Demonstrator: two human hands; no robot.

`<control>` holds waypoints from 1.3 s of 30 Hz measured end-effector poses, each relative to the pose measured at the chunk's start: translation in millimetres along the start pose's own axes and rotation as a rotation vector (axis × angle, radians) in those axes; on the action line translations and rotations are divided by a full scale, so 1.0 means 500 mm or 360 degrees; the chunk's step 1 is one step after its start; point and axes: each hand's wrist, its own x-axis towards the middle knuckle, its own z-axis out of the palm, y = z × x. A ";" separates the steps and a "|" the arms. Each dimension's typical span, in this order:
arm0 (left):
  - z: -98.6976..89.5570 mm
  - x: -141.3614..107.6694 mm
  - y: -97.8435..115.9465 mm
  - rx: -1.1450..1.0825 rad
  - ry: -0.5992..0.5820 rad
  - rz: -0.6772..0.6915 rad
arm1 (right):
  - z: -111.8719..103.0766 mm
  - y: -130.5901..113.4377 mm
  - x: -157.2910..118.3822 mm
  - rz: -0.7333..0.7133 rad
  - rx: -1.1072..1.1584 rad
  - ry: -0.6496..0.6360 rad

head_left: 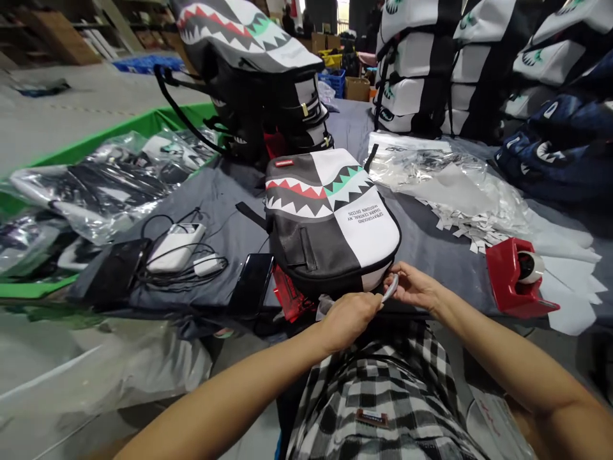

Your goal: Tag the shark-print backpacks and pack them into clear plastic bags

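Note:
A black-and-white backpack (335,223) with a printed shark mouth lies on the cloth-covered table in front of me. At its near right corner, my left hand (352,317) is closed on a thin whitish strip (391,289). My right hand (412,285) pinches at the strip's other end, close against the bag's edge. Its fingertips are partly hidden, so I cannot tell whether they also hold a zipper pull. Beneath the bag's near edge, a red packet (290,295) sticks out to the left of my left hand.
Left of the bag lie a phone (252,281), a white power bank (176,248) and cables. Red tape dispenser (514,278) and pale paper pieces (472,223) are on the right. Stacked backpacks (416,70) stand behind; bagged goods (100,191) fill a green-edged bin at left.

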 end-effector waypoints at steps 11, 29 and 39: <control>-0.032 -0.009 -0.013 -0.0501 0.0026 -0.0211 | -0.047 0.070 -0.012 0.0086 0.0129 0.0132; -0.004 -0.019 -0.022 -0.0132 0.0243 -0.0080 | -0.028 0.041 -0.034 -0.0495 -0.0436 0.0364; 0.033 -0.046 -0.006 0.0100 0.0789 0.0006 | 0.029 0.007 -0.030 -0.2163 -0.2413 -0.0319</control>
